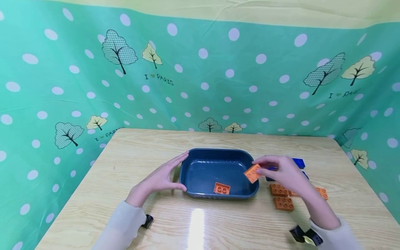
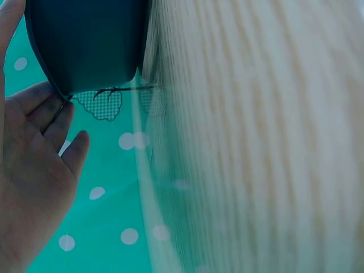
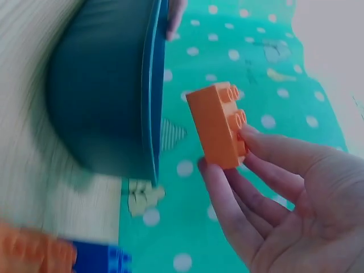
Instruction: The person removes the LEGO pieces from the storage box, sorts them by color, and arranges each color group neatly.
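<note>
A dark blue rectangular basin stands on the wooden table. My left hand spans its left end, with thumb and fingers spread wide and fairly straight; in the left wrist view, fingertips touch the rim. Over the basin's right rim, my right hand pinches an orange toy building brick between thumb and fingers. The right wrist view shows this brick tilted, its studs toward the thumb, apart from the basin wall. Another orange brick lies inside the basin by the near wall.
Right of the basin, several orange bricks lie on the table. Blue bricks sit behind them, partly hidden by my right hand. A green patterned cloth hangs behind the table.
</note>
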`<state>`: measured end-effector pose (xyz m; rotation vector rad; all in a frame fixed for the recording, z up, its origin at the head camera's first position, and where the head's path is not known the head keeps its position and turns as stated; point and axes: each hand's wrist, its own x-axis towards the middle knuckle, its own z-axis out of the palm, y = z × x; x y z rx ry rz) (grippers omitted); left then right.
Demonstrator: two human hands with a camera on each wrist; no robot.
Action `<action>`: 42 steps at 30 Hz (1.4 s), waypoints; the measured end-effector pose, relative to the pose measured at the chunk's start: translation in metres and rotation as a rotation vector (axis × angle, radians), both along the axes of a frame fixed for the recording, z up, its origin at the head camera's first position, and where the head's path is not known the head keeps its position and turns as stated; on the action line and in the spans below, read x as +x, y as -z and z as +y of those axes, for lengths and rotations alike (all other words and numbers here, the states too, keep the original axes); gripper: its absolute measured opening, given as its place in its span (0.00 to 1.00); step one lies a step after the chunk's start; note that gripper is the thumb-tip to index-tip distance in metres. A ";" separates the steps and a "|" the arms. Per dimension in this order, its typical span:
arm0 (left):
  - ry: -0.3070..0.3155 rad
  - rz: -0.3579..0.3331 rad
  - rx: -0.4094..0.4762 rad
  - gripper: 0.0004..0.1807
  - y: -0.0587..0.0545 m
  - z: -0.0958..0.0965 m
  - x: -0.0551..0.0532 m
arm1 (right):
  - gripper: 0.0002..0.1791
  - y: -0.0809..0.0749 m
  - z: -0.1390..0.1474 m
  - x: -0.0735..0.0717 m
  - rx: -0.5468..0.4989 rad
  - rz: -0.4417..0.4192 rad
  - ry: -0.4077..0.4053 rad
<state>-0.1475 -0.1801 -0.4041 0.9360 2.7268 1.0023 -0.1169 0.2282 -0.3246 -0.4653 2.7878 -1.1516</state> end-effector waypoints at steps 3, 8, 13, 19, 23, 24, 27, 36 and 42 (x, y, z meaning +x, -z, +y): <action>-0.007 0.002 -0.007 0.62 -0.001 -0.001 0.001 | 0.18 0.001 0.019 0.011 0.024 0.041 0.099; -0.017 0.002 -0.019 0.62 -0.001 -0.002 0.000 | 0.24 0.008 0.054 0.028 0.110 0.022 0.252; -0.023 0.005 -0.024 0.62 -0.001 -0.002 -0.001 | 0.27 0.024 0.086 0.040 0.167 -0.033 0.340; -0.022 0.001 -0.029 0.63 -0.003 -0.002 -0.001 | 0.29 0.046 0.114 0.048 0.213 -0.127 0.401; -0.021 -0.004 -0.026 0.62 -0.004 -0.002 -0.001 | 0.30 0.060 0.123 0.050 0.262 -0.188 0.399; -0.021 -0.004 -0.025 0.62 -0.004 -0.002 -0.001 | 0.30 0.063 0.124 0.050 0.275 -0.195 0.396; -0.018 -0.001 -0.026 0.62 -0.003 -0.001 -0.001 | 0.29 0.071 0.125 0.050 0.309 -0.200 0.392; -0.010 0.001 -0.028 0.62 0.000 0.000 -0.003 | 0.20 0.061 0.123 0.056 0.320 -0.127 0.429; -0.009 0.001 -0.025 0.62 0.000 0.000 -0.002 | 0.24 0.034 0.101 0.054 0.307 0.005 0.430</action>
